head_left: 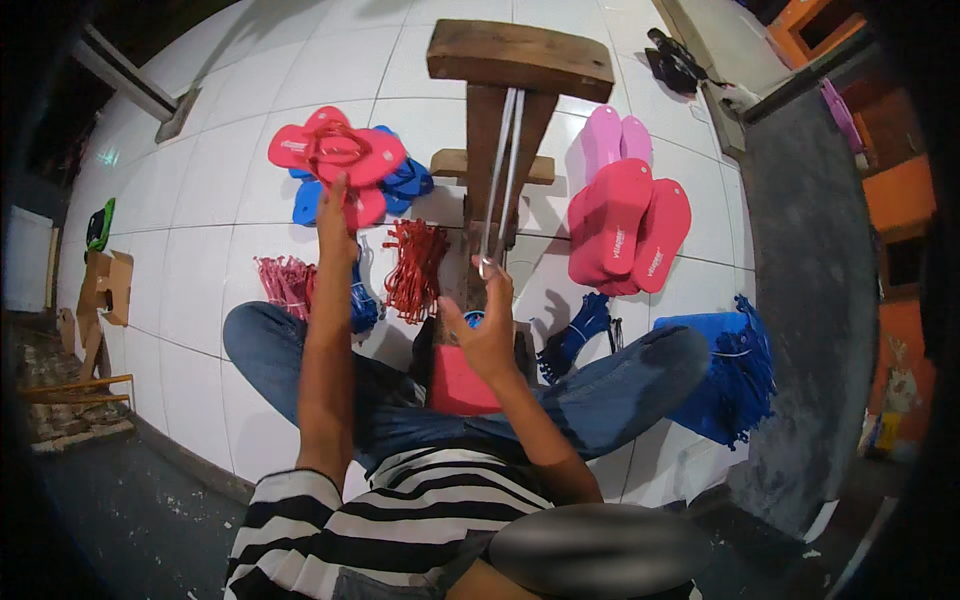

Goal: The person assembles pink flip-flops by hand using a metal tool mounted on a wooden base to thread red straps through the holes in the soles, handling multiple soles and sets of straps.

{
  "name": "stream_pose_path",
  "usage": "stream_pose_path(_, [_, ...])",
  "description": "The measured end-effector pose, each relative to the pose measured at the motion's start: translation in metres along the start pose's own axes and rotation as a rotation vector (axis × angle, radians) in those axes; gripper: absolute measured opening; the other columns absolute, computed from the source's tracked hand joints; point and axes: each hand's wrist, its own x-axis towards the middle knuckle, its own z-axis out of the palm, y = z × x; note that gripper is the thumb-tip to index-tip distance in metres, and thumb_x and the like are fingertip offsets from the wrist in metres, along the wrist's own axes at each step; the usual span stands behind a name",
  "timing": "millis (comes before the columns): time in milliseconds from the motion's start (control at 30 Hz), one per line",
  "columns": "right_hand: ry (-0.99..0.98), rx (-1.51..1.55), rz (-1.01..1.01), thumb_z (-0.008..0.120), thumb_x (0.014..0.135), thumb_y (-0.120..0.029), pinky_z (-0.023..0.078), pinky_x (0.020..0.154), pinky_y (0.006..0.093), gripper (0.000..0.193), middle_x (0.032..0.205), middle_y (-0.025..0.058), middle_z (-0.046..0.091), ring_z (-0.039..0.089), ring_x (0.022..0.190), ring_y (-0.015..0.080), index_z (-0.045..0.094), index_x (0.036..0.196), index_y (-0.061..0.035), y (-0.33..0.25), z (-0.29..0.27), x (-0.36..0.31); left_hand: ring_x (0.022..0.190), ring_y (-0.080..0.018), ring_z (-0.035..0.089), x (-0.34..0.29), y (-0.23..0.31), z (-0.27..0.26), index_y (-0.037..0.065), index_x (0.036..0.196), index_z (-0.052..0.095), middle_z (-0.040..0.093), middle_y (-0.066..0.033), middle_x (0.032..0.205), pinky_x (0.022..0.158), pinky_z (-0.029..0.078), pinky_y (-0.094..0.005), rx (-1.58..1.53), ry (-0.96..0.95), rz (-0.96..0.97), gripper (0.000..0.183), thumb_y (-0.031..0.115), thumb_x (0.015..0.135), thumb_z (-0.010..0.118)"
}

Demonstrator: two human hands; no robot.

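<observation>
My left hand (338, 215) reaches forward, its fingers closed at the near edge of a red flip-flop (375, 155). That flip-flop lies over other red ones, on top of blue flip-flops (408, 180). My right hand (487, 330) is in front of my lap, thumb spread away from the fingers. Its fingertips are at the near end of two thin metal rods (507, 165), which run along a wooden stand (520, 58). Between my hands lies a bundle of red straps (416, 268). A flat red piece (462, 382) sits between my legs.
Stacked red soles (612, 225) and pink soles (602, 140) stand right of the stand. Dark blue strap bundles (577, 335) lie by my right knee, a larger blue bundle (735, 370) beyond it. Pink straps (286, 285) and blue straps (363, 300) lie at the left.
</observation>
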Motion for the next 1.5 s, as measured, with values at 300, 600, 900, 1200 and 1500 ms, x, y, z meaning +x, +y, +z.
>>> stream_pose_path(300, [0.263, -0.184, 0.243, 0.066, 0.086, -0.018, 0.042, 0.094, 0.0403, 0.04, 0.113, 0.0176, 0.058, 0.054, 0.109, 0.0321, 0.053, 0.12, -0.0019, 0.068, -0.06, 0.014, 0.108, -0.0231, 0.057, 0.015, -0.078, -0.043, 0.014, 0.13, 0.047, 0.051, -0.0082, 0.134, 0.089, 0.043, -0.0425, 0.139, 0.035, -0.243, 0.046, 0.039, 0.092, 0.053])
stream_pose_path(600, [0.411, -1.138, 0.462, 0.067, 0.079, -0.046, 0.034, 0.097, 0.0516, 0.072, 0.122, 0.0219, 0.053, 0.045, 0.117, 0.0397, 0.046, 0.129, 0.0018, 0.101, -0.132, 0.104, 0.079, -0.0098, 0.057, -0.099, -0.096, 0.011, 0.008, 0.115, 0.056, 0.062, -0.0016, 0.101, 0.063, 0.045, -0.0244, 0.209, -0.187, -0.289, 0.035, 0.035, 0.093, 0.057])
stream_pose_path(900, [0.4, -1.095, 0.51, 0.066, 0.076, -0.048, 0.031, 0.098, 0.0513, 0.086, 0.129, 0.0231, 0.047, 0.042, 0.118, 0.0381, 0.036, 0.137, 0.0043, 0.112, -0.13, 0.101, 0.084, -0.012, 0.061, -0.152, -0.097, 0.037, 0.005, 0.116, 0.055, 0.065, -0.0071, 0.105, 0.073, 0.049, -0.027, 0.375, -0.375, -0.245, 0.029, 0.025, 0.095, 0.057])
stream_pose_path(1200, [0.186, -0.308, 0.234, 0.078, 0.069, -0.016, 0.03, 0.105, 0.0504, 0.099, 0.13, 0.0285, 0.036, 0.036, 0.12, 0.043, 0.018, 0.146, 0.0023, 0.014, -0.082, -0.026, 0.11, -0.0172, 0.054, -0.19, 0.001, 0.124, 0.001, 0.134, 0.044, 0.054, -0.0125, 0.126, 0.089, 0.047, -0.0297, 0.43, -0.558, 0.023, 0.057, 0.018, 0.086, 0.069])
stream_pose_path(1500, [0.031, -0.061, -0.013, 0.081, 0.072, -0.028, 0.039, 0.099, 0.046, 0.085, 0.128, 0.0228, 0.04, 0.041, 0.119, 0.0375, 0.035, 0.137, 0.0004, -0.037, -0.09, -0.036, 0.105, -0.0262, 0.06, -0.198, 0.08, 0.108, 0.001, 0.112, 0.057, 0.063, -0.0153, 0.108, 0.093, 0.046, -0.037, 0.68, -0.88, 0.209, 0.042, 0.002, 0.073, 0.073])
